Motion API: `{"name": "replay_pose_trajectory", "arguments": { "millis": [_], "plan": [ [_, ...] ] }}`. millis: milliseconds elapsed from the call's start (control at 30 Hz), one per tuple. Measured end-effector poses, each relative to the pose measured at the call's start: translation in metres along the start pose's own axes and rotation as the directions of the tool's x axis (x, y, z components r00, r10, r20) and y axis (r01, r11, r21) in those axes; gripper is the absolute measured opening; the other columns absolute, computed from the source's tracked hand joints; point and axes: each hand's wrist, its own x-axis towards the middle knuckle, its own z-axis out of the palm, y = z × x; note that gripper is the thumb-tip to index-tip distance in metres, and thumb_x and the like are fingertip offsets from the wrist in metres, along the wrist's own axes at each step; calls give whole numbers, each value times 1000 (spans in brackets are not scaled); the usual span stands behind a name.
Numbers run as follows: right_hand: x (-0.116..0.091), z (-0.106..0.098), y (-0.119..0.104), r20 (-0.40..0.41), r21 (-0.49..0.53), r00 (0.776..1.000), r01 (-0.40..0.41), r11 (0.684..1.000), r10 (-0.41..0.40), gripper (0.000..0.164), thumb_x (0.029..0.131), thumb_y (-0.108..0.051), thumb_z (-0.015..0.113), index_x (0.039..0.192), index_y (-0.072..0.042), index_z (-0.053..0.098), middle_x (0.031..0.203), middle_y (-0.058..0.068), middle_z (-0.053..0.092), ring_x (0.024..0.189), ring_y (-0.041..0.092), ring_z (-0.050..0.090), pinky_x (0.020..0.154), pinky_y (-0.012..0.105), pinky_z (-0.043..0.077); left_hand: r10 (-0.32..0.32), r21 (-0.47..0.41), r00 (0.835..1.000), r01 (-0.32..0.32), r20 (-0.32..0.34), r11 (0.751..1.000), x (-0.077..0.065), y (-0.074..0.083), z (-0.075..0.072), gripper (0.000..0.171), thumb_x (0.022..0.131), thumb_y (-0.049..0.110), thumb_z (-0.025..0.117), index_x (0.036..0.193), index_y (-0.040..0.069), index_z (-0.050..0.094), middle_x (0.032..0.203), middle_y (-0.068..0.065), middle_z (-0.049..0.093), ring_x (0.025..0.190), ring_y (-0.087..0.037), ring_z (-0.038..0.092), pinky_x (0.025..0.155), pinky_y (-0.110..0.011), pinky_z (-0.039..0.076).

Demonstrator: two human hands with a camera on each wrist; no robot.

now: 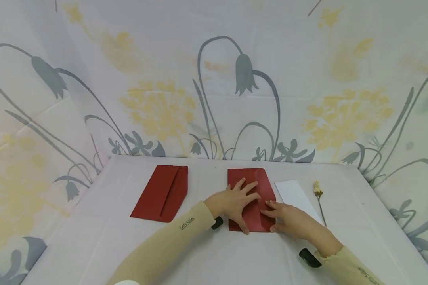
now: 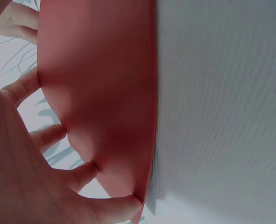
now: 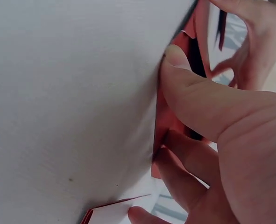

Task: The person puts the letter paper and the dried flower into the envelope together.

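A red envelope [image 1: 239,174] lies on the white-covered table in front of me, its flap [image 1: 265,184] along the right side. My left hand [image 1: 232,201] rests on it with fingers spread, the thumb near the bottom edge. In the left wrist view those fingers [image 2: 81,175] touch the red paper [image 2: 100,60]. From the right, my right hand [image 1: 292,219] presses its fingertips on the flap side and lower right corner. Close up, its thumb [image 3: 189,88] lies along the envelope edge, beside a dark gap in the red paper [image 3: 163,114].
Another red envelope [image 1: 157,192] lies at the left. White paper [image 1: 296,194] is partly under the right hand, and a dried flower [image 1: 318,192] with a thin stem lies beyond it. A flower-printed cloth [image 1: 214,79] hangs behind the table. Each wrist has a black device [image 1: 309,258].
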Motion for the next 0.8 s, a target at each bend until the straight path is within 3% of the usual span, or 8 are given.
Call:
{"name": "replay_pose_trajectory", "arguments": {
  "millis": [133,400,800],
  "plan": [
    [0,1,-2,-7,-53,999,43,998,-44,51,85,-23,79,132,-10,65,142,27,50,128,45,50,94,50,50,-3,0,1000,3,0,1000,-1,0,-1,100,66,71,79,147,33,35,166,2,3,150,-38,8,107,-61,35],
    [-2,1,-2,-20,-62,998,53,997,-54,47,84,-22,80,127,-8,69,140,28,51,127,46,51,93,51,51,8,-9,1000,-8,-20,1000,-2,0,1,100,66,71,79,147,32,36,166,1,4,150,-38,9,108,-61,34],
    [-4,0,0,-67,26,997,41,999,-39,41,83,-16,81,122,-8,72,137,26,55,125,45,53,94,53,49,-8,-30,1000,7,-29,1000,0,2,3,100,64,68,82,146,31,37,166,0,6,149,-39,9,106,-63,35]
  ]
}}
